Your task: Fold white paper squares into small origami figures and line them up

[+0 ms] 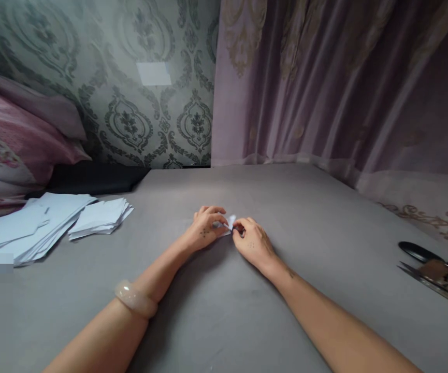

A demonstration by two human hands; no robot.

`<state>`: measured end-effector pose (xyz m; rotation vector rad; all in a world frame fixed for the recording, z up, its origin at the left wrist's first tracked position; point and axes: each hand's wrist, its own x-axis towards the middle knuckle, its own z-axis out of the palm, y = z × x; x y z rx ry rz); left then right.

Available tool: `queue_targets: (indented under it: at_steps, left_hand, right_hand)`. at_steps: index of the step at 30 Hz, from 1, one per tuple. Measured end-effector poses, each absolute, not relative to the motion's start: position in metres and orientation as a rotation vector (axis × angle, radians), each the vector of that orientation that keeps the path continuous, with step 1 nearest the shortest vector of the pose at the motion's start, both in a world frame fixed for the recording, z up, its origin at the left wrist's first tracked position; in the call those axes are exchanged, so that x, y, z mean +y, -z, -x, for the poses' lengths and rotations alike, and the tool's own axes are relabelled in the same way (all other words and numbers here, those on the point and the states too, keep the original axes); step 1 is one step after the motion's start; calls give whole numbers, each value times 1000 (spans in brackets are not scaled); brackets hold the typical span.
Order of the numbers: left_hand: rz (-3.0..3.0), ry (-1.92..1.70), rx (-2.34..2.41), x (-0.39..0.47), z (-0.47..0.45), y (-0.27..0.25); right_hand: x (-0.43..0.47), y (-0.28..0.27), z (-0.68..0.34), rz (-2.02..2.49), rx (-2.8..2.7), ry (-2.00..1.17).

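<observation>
I observe left grip (208,228) and right grip (254,243) pinching white paper (231,220) between them, stacked slips (98,216) well leftward.

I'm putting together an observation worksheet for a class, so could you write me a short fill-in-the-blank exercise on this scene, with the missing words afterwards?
1. The small paper piece at the fingertips of the left hand and the right hand is ____ in colour.
2. A pale bangle circles the person's ____ forearm.
3. The smaller paper stack lies to the ____ of the larger paper stack.

Missing words: white; left; right.
</observation>
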<state>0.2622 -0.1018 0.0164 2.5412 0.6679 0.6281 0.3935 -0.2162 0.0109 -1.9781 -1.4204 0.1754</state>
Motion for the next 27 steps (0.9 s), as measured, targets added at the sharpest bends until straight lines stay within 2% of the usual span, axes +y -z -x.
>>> queue_targets:
  at_steps: [13, 23, 27]
  left_hand:
    - [-2493, -528, 794, -111, -260, -19]
    - [-2499, -592, 791, -112, -260, -16]
    - [-2515, -562, 762, -113, -261, -18]
  right_hand:
    - [-214, -11, -395, 1873, -1338, -236]
    - [-206, -18, -396, 1851, -1180, -498]
    - [-205, -22, -396, 1785, -1001, -775]
